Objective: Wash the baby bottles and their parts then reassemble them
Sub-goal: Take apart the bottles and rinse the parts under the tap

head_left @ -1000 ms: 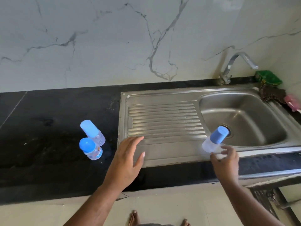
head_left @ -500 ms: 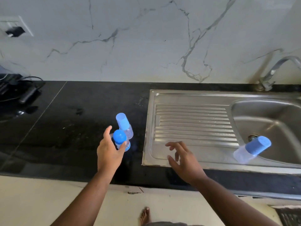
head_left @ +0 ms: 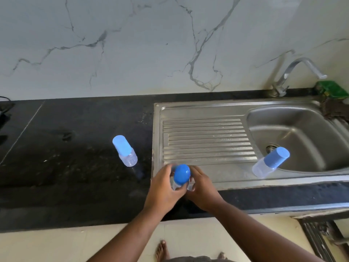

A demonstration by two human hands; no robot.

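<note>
A small clear baby bottle with a blue cap (head_left: 181,174) is held between both hands at the front left corner of the steel drainboard (head_left: 204,142). My left hand (head_left: 164,188) grips its body from the left, and my right hand (head_left: 203,188) wraps it from the right. A second capped bottle (head_left: 125,150) stands on the black counter (head_left: 75,167) to the left. A third capped bottle (head_left: 270,164) stands on the sink's front rim beside the basin (head_left: 302,140).
A steel tap (head_left: 294,76) rises behind the basin. A green scrub pad (head_left: 332,90) and a dark scourer (head_left: 332,110) lie at the far right corner. The marble wall backs the counter. Dark cables show at the far left edge. My bare feet are on the floor below.
My left hand has taken one bottle from the pair on the counter and carried it right to the drainboard corner. My right hand has closed onto it too.
</note>
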